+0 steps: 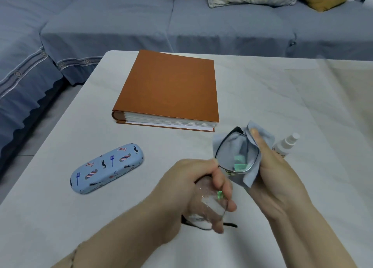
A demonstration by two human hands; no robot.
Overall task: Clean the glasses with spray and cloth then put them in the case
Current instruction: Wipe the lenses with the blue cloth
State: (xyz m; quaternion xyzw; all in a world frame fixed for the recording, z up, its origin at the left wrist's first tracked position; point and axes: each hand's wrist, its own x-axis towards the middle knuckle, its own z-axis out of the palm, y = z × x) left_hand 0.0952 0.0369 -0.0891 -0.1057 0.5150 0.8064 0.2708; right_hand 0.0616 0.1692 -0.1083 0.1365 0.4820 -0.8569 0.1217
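Wiping specs over the white table [262, 98]

Left hand [193, 189] grips the black-framed glasses [232, 152] by one lens; right hand [278, 172] pinches a pale blue cloth [236, 144] round the other.

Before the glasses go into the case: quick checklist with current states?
1. Glasses held: ok, left hand grips one lens end, right hand the other.
2. Cloth on lens: ok, wrapped around the far lens under the right thumb.
3. Near lens clean: not ok, white smears or droplets show on it.
4. Case open: not ok, it lies shut on the table, left of the hands.
5. Spray bottle out of the way: ok, it stands behind the right hand.
6. Path to case free: ok, bare table between; the book lies farther back.
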